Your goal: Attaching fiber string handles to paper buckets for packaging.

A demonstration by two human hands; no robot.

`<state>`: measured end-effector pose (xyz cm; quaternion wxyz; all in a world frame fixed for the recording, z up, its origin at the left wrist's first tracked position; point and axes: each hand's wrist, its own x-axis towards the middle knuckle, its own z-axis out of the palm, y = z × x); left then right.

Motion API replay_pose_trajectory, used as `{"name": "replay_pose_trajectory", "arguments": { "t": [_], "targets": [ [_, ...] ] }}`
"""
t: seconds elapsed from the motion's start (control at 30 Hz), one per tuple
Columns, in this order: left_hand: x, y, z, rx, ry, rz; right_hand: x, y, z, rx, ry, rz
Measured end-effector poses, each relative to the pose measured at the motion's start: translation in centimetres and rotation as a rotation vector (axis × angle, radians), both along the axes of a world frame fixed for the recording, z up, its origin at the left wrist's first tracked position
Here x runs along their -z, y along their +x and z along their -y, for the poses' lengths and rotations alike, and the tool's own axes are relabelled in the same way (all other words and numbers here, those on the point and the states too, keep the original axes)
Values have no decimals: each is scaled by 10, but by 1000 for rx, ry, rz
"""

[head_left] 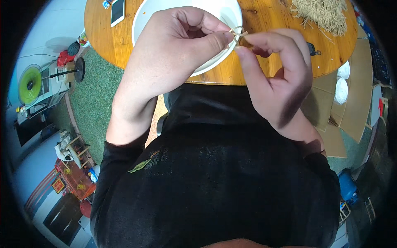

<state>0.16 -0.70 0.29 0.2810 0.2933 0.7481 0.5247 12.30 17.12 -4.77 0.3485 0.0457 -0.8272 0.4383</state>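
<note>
A thin tan cord [237, 32], bent into a small loop with crossing strands, is held above the rim of a white basin [208, 66]. My left hand [171, 51] pinches it between thumb and forefinger, the other fingers curled behind. Close against the cord's right side, my right hand [281, 68] brings its thumb and forefinger together on a strand; the forefinger is slightly blurred. At the far right of the round wooden table [273, 18] lies a bundle of similar tan cords [324, 14], with loose ends trailing off it.
A white phone [118, 12] rests at the table's far left, and a small dark object [313, 48] lies near its right edge. Flattened cardboard [357, 87] and white bowls [341, 91] are on the right. A green-bladed fan [31, 84] stands left, beyond the green floor [97, 91].
</note>
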Motion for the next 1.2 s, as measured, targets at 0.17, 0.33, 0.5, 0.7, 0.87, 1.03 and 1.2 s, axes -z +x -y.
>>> {"name": "replay_pose_trajectory", "arguments": {
  "t": [0.17, 0.33, 0.5, 0.7, 0.87, 1.03, 1.2],
  "targets": [
    [0, -2, 0, 24, 8, 1, 6, -5, -7, 14, 123, -60],
    [1, -2, 2, 23, 33, 53, 4, -5, -5, 52, 212, -96],
    [-1, 1, 1, 14, 27, 49, 1, -7, 1, 65, 170, -91],
    [2, 2, 0, 9, 35, 0, 5, -12, 1, 12, -35, -9],
    [2, 8, -2, 9, 29, -70, 4, -5, -1, -157, -557, 241],
    [4, 21, -5, -158, 135, -122, 3, -2, -9, -295, -851, 484],
    [-17, 20, -6, -49, 13, -474, 9, -5, -10, -408, -1137, 499]
  ]
}}
